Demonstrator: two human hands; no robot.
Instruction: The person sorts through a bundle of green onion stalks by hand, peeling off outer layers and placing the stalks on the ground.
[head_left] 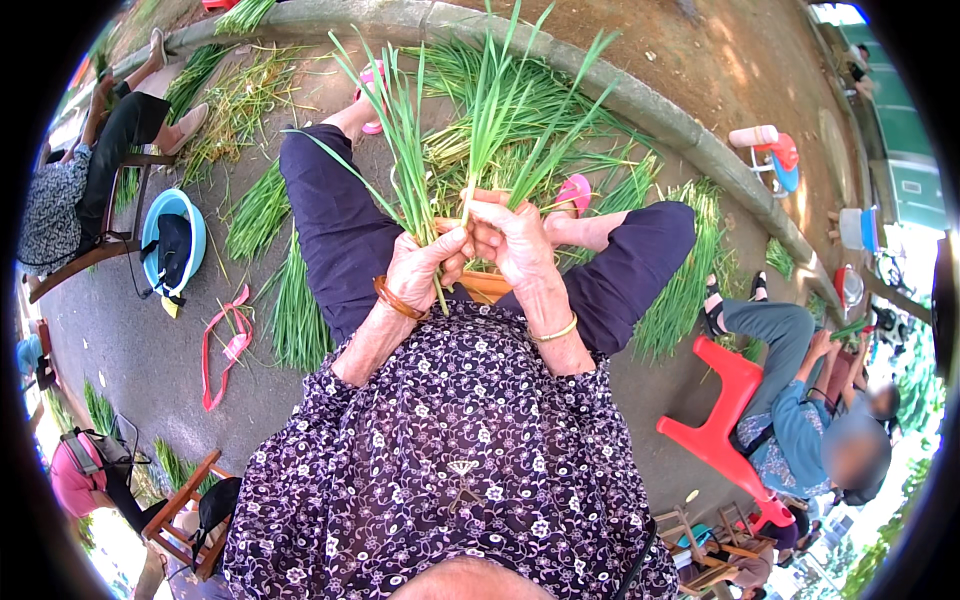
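Note:
In front of my lap, my left hand (425,262) is closed round the lower ends of a few long green leafy stalks (405,165). My right hand (518,245) almost touches it and grips more leafy stalks (492,120), whose blades fan upward. A pale stem end shows between the two hands, pinched by the fingers; which hand bears on it more is hard to tell. Below the hands, partly hidden, is an orange-brown surface (485,285) between my knees. Past my feet lies a big heap of the same greens (450,150).
More bundles of greens (300,310) lie on the pavement at both sides. At left are a light blue basin (158,275) holding a black bag, and a red strap (208,350). A red plastic stool (725,400) stands right, beside a seated person. A curb (640,95) curves behind.

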